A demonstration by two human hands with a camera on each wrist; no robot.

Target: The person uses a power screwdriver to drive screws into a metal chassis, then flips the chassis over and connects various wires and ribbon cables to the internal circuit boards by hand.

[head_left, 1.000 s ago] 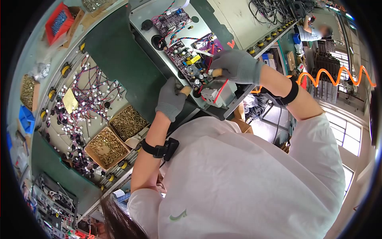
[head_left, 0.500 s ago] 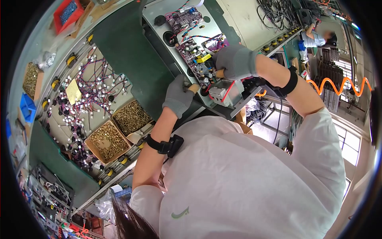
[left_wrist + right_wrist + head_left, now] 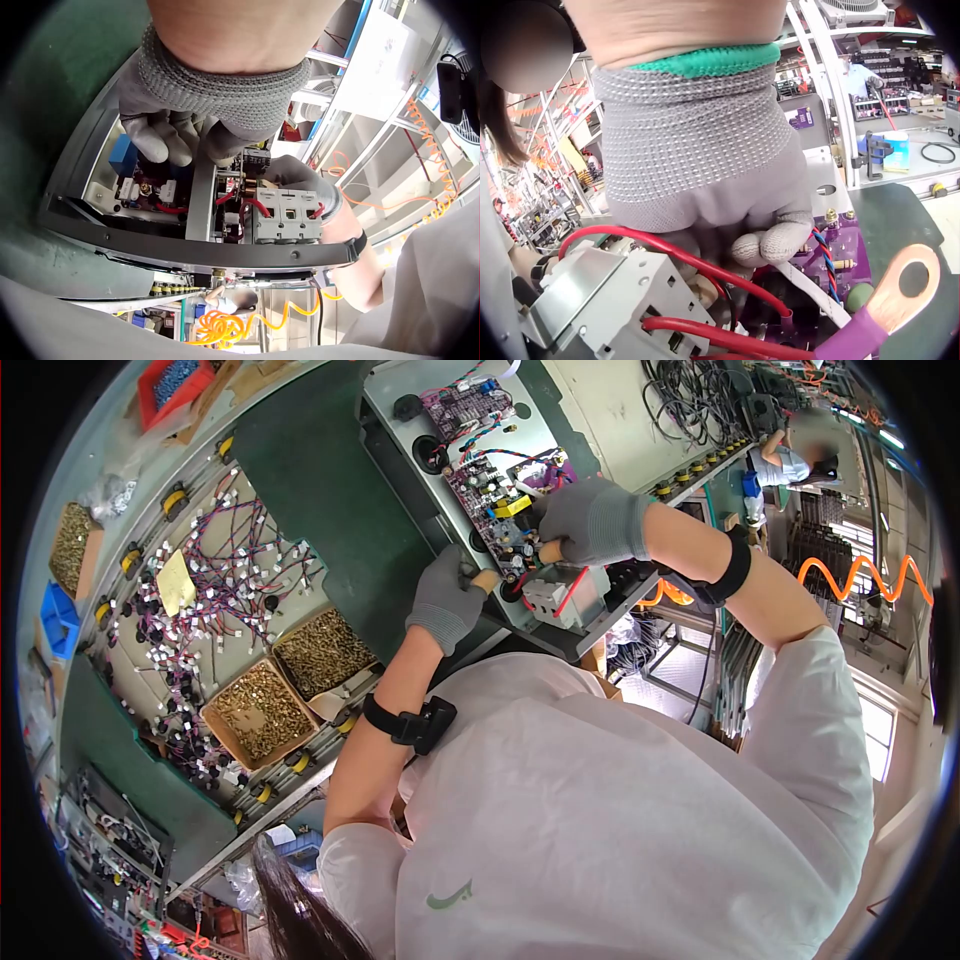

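A metal equipment chassis (image 3: pixel 375 440) holds circuit boards (image 3: pixel 480 485) and a grey breaker block (image 3: pixel 553 598) with red wires. At its near side, my gloved left hand (image 3: pixel 443 600) grips a metal divider panel (image 3: pixel 201 206), fingers on one side and thumb on the other. My gloved right hand (image 3: pixel 595 520) reaches in beside the breaker, its fingers bent down among the components. A white flat sleeve (image 3: pixel 810 289) emerges from under those fingers. I cannot tell what its fingertips hold. A copper ring lug (image 3: pixel 904 289) with a purple collar stands near the right wrist camera.
Left of the chassis are a wire harness pile (image 3: pixel 220 570) and two boxes of brass fasteners (image 3: pixel 258 715). A red bin (image 3: pixel 175 390) sits at the far left. Black cables (image 3: pixel 690 400) lie at the back. An orange coiled hose (image 3: pixel 860 575) hangs right, and another person (image 3: pixel 785 460) works farther off.
The chassis and both hands sit farther right in the head view than a second ago, as the whole scene shifted. A white strip by the right hand is now covered by it.
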